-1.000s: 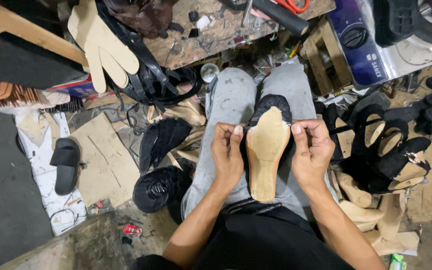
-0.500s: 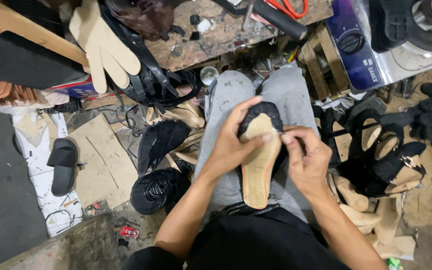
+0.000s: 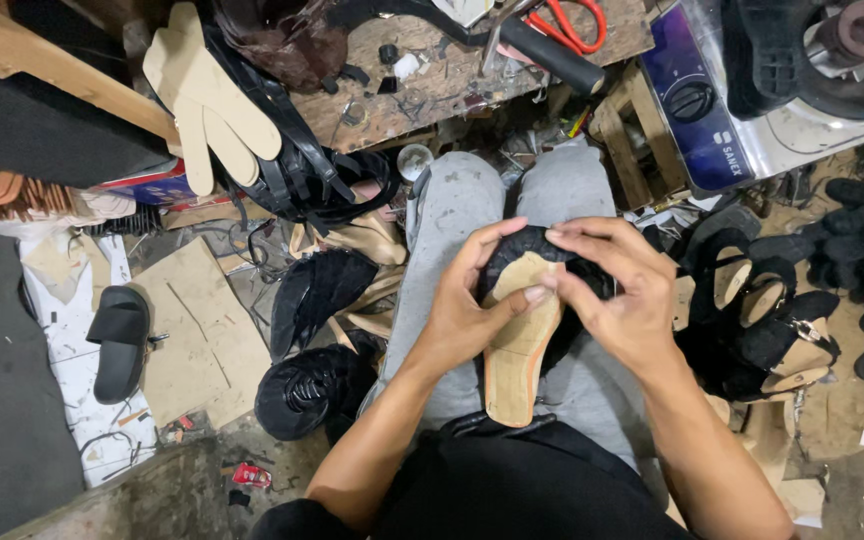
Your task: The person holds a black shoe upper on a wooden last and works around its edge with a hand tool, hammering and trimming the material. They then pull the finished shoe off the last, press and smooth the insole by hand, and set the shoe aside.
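Note:
A tan shoe sole [image 3: 515,350] with a black fuzzy upper [image 3: 530,245] at its toe end lies bottom-up on my lap, over grey trousers. My left hand [image 3: 467,305] grips the sole's left side, thumb pressed on the tan surface near the toe. My right hand [image 3: 617,290] wraps the toe from the right, fingers folded over the black upper's edge. Both thumbs meet on the sole just below the black material.
A black slide sandal [image 3: 120,340] lies on the floor at left, beside cardboard sheets [image 3: 202,335]. Black shoe uppers [image 3: 317,290] sit by my left knee. Finished black sandals [image 3: 762,320] pile at right. A cluttered wooden bench [image 3: 452,70] with red scissors [image 3: 572,22] stands ahead.
Both hands slid from the sole's sides up to the toe end and closed over the black upper. The sole tilted slightly, its heel now toward my waist.

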Motion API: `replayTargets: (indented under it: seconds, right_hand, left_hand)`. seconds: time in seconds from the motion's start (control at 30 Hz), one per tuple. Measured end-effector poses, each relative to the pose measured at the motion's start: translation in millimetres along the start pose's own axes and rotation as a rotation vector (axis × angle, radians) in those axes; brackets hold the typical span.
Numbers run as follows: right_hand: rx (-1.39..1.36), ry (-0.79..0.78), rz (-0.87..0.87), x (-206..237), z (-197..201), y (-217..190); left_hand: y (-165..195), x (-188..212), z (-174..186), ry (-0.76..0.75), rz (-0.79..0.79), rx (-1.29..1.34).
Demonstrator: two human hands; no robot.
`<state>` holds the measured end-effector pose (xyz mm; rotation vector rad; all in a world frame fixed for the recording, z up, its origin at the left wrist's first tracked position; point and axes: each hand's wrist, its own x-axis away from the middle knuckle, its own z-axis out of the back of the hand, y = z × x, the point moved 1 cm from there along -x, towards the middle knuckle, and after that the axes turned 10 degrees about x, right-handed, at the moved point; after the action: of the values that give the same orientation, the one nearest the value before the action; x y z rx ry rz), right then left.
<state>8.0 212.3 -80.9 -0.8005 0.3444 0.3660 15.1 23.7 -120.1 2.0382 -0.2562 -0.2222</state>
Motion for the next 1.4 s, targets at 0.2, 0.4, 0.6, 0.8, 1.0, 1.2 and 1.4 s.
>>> replayTargets:
  seconds: [0.2, 0.4, 0.6, 0.8, 1.0, 1.2, 1.4]
  right_hand:
    - [0.041, 0.103, -0.016, -5, -6, 13]
    - [-0.531, 0.007, -0.274, -22, -9, 27]
    - [-0.181, -0.248, 0.175, -41, 22, 15]
    - [-0.013, -0.290, -0.101, -57, 11, 14]
    - [-0.328, -0.440, -0.078, -73, 13, 4]
    - [-0.068, -0.564, 0.287, -83, 30, 2]
    - [0.006, -0.534, -0.034, -91, 9, -13]
  left_hand:
    - [2, 5, -5, -0.038, -0.006, -0.046]
    - [1, 3, -5, -0.003, -0.019, -0.049]
    - [-5, 4, -5, -0.008, 0.022, -0.007]
    - [-8, 6, -14, -0.021, 0.004, -0.068]
    - [-3, 6, -11, 0.016, 0.026, -0.051]
    - [-10, 4, -15, -0.019, 0.016, -0.034]
    - [-15, 5, -12, -0.003, 0.079, -0.045]
